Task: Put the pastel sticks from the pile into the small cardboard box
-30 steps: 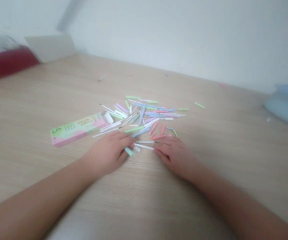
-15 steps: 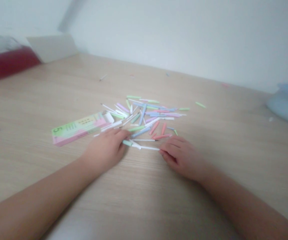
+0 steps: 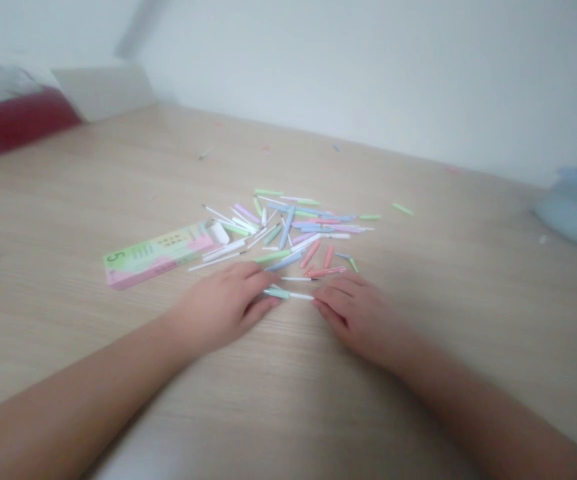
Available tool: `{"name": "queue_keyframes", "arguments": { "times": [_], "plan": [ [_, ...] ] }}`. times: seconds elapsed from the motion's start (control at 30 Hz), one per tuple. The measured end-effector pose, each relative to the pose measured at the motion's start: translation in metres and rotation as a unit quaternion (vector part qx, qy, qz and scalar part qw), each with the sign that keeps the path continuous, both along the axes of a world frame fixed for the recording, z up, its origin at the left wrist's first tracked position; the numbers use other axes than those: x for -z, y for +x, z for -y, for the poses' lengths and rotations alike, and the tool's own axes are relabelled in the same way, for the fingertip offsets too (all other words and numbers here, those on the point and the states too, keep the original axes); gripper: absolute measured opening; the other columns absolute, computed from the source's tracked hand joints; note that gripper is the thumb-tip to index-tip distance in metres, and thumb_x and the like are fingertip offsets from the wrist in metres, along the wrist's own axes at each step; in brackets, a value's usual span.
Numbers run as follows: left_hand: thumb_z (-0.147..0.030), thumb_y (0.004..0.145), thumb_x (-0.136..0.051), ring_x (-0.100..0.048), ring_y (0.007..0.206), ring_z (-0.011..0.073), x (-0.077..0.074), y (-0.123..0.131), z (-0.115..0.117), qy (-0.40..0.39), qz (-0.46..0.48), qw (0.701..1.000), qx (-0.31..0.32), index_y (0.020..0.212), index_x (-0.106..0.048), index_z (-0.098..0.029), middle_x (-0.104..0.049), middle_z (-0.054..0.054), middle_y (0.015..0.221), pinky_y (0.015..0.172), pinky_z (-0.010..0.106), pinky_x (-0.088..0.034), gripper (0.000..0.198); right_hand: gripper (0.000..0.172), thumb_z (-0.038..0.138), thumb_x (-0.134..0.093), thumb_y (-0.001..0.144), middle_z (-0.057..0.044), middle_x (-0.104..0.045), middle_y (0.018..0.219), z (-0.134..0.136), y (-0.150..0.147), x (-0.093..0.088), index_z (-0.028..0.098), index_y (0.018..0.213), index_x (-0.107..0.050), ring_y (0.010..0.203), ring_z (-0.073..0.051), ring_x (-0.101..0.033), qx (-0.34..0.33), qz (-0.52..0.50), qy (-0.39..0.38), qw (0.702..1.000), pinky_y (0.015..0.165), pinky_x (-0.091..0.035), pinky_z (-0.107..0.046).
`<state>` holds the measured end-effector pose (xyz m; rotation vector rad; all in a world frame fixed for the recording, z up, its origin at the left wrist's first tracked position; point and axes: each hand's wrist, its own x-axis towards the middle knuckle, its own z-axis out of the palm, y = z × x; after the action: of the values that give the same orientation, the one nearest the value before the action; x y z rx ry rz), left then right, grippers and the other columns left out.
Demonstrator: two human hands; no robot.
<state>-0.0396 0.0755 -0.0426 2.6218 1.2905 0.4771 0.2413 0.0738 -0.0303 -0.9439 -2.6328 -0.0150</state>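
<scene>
My left hand (image 3: 233,300) is closed, its thumb and forefinger pinching a pale green tube (image 3: 278,293) that looks like a pen barrel or cap. From the tube's right end a thin white stick (image 3: 300,296), like a pen refill, runs to my right hand (image 3: 353,310). The fingertips of that hand are closed on the stick's other end. Both hands rest low over the table. Just beyond them lies a white stick with a dark tip (image 3: 298,279). Several red tubes (image 3: 310,254) and a blue tube (image 3: 285,261) lie close by.
A heap of pastel tubes and white sticks (image 3: 288,227) spreads across the table (image 3: 278,400). A green-and-pink box (image 3: 161,257) with an open end lies left of it. Farther off are a red object (image 3: 23,123), a cream panel (image 3: 108,90) and a light-blue item (image 3: 575,207).
The pale green tube has shifted right with my left hand, toward my right hand, and less of the white stick shows between them. My right hand has moved slightly left.
</scene>
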Motion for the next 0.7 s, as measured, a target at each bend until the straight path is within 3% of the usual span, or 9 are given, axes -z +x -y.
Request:
{"name": "queue_keyframes", "arguments": {
  "times": [0.17, 0.37, 0.53, 0.6, 0.7],
  "plan": [
    [-0.036, 0.111, -0.042, -0.064, 0.107, 0.0233, -0.002, 0.002, 0.001, -0.024, 0.026, 0.996, 0.079, 0.125, -0.063, -0.027, -0.068, 0.004, 0.111, 0.096, 0.038, -0.048, 0.027, 0.021, 0.025, -0.054, 0.109, -0.007, -0.079, 0.104, 0.01, -0.01, -0.005, 0.017, 0.11, -0.073, 0.108, -0.025, -0.07, -0.017, -0.057, -0.013, 0.998, 0.106, -0.052, -0.043],
    [-0.036, 0.111, -0.036, -0.061, 0.101, 0.0245, -0.006, 0.004, 0.008, -0.065, 0.065, 0.993, 0.075, 0.109, -0.059, -0.02, -0.064, 0.007, 0.104, 0.093, 0.039, -0.047, 0.028, 0.022, 0.038, -0.061, 0.106, -0.006, -0.079, 0.108, 0.014, -0.008, -0.001, 0.023, 0.121, -0.068, 0.102, -0.024, -0.074, 0.009, -0.14, -0.064, 0.988, 0.093, -0.058, -0.039],
    [-0.045, 0.108, -0.04, -0.059, 0.092, 0.0241, -0.012, 0.002, 0.01, -0.106, 0.122, 0.984, 0.074, 0.105, -0.058, -0.018, -0.062, 0.008, 0.098, 0.084, 0.038, -0.045, 0.033, 0.047, 0.041, -0.074, 0.097, -0.004, -0.077, 0.112, 0.017, -0.005, -0.009, 0.028, 0.14, -0.058, 0.088, -0.02, -0.072, 0.041, -0.198, -0.12, 0.972, 0.08, -0.061, -0.034],
    [-0.048, 0.105, -0.044, -0.057, 0.086, 0.0224, -0.013, 0.0, 0.009, -0.117, 0.165, 0.976, 0.08, 0.099, -0.059, -0.018, -0.06, 0.006, 0.093, 0.079, 0.035, -0.043, 0.034, 0.051, 0.044, -0.075, 0.096, -0.007, -0.075, 0.123, 0.015, 0.0, -0.023, 0.028, 0.142, -0.058, 0.098, -0.022, -0.072, 0.058, -0.152, -0.135, 0.977, 0.085, -0.062, -0.038],
    [-0.048, 0.102, -0.05, -0.055, 0.08, 0.0189, -0.014, -0.002, 0.008, -0.126, 0.227, 0.961, 0.1, 0.09, -0.057, -0.019, -0.057, 0.002, 0.086, 0.074, 0.031, -0.04, 0.032, 0.046, 0.042, -0.067, 0.101, -0.007, -0.068, 0.142, 0.012, 0.019, -0.05, 0.031, 0.145, -0.059, 0.123, -0.029, -0.067, 0.057, -0.029, -0.136, 0.989, 0.105, -0.056, -0.049]
  ]
}}
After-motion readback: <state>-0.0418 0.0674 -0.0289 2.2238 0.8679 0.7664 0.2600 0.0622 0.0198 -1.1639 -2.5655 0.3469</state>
